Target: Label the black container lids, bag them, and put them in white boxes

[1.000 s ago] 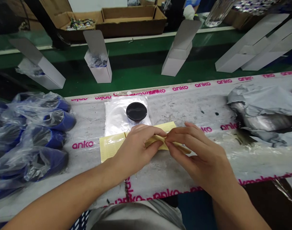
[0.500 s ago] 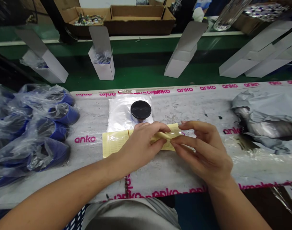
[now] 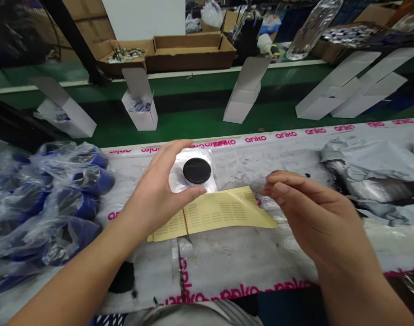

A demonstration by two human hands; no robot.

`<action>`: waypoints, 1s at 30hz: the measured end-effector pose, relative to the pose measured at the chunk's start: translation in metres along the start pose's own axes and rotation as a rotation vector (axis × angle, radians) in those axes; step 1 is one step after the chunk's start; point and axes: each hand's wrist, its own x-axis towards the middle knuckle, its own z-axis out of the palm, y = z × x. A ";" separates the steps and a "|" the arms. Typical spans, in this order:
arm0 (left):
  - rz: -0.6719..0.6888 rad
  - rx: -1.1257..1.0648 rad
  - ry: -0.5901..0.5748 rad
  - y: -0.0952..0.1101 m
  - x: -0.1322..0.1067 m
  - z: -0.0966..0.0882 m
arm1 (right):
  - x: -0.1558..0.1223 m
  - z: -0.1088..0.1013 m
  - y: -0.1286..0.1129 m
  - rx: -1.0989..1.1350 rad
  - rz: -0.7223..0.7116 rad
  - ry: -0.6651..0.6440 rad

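Observation:
My left hand (image 3: pixel 155 188) is open, thumb and fingers spread on either side of a round black disc-topped object (image 3: pixel 197 170). I cannot tell whether it touches the disc. The disc rests over a white plastic bag (image 3: pixel 210 183). Below it lies a yellow sheet of printed labels (image 3: pixel 220 213), its right end curled and partly overlapped by no hand. My right hand (image 3: pixel 315 217) hovers to the right of the sheet, thumb and fingertips pinched together. What sits in that pinch, if anything, is too small to make out.
Blue items in clear plastic bags (image 3: pixel 74 199) crowd the left side. Grey crumpled plastic (image 3: pixel 379 167) lies at right. Several open white boxes (image 3: pixel 144 118) stand on the green surface (image 3: pixel 186 124) beyond. Cardboard trays (image 3: pixel 193 61) sit further back.
Both hands have come off the yellow sheet. The left moved up and left, opening around the black disc; the right moved right with pinched fingertips. The sheet now lies flatter, and the view has tilted up.

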 end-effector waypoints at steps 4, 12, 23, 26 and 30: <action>-0.234 -0.165 -0.145 -0.028 0.006 0.012 | -0.003 0.021 -0.022 0.060 0.075 -0.229; -0.099 -0.401 -0.095 -0.031 0.000 0.027 | 0.009 0.050 -0.027 0.199 0.454 -0.661; -0.043 -0.606 -0.123 -0.040 -0.003 0.033 | 0.002 0.053 -0.005 0.135 0.380 -0.601; -0.027 -0.631 -0.124 -0.040 -0.002 0.034 | 0.004 0.051 -0.003 0.111 0.363 -0.598; -0.020 -0.638 -0.124 -0.038 -0.001 0.034 | 0.003 0.049 -0.002 0.100 0.361 -0.614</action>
